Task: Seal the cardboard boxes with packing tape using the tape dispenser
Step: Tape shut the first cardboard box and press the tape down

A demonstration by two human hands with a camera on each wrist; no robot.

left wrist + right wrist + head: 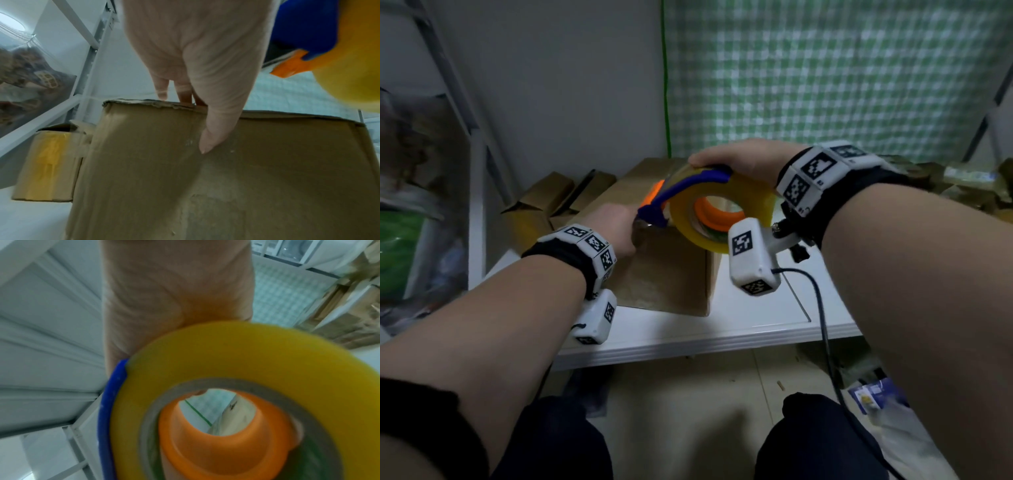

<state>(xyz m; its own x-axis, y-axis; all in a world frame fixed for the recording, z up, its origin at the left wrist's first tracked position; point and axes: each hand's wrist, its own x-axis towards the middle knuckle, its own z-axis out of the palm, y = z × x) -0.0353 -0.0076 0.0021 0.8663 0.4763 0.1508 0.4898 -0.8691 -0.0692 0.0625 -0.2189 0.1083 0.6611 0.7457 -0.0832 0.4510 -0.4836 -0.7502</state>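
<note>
a cluttered storeroom: white metal shelving, stacked cardboard boxes, a green checked curtain.

Occlusions, crops, blur.
Right hand: fingers hidden behind yellow packing-tape roll on blue-and-orange plastic dispenser; roll blurred, cut by right wrist view's lower edge. Left hand: some fingertips hidden past far edge of brown cardboard box; box cropped below.

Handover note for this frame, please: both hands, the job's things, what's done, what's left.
Left hand: fingers over the box top edge, thumb pressing its near side.
Right hand: grips the dispenser just above the box top.
Box stands on the table; more boxes behind it, left.
Done: tape seems started on the near side; blurred.
Left: run tape across the top, cut, then the other boxes.
</note>
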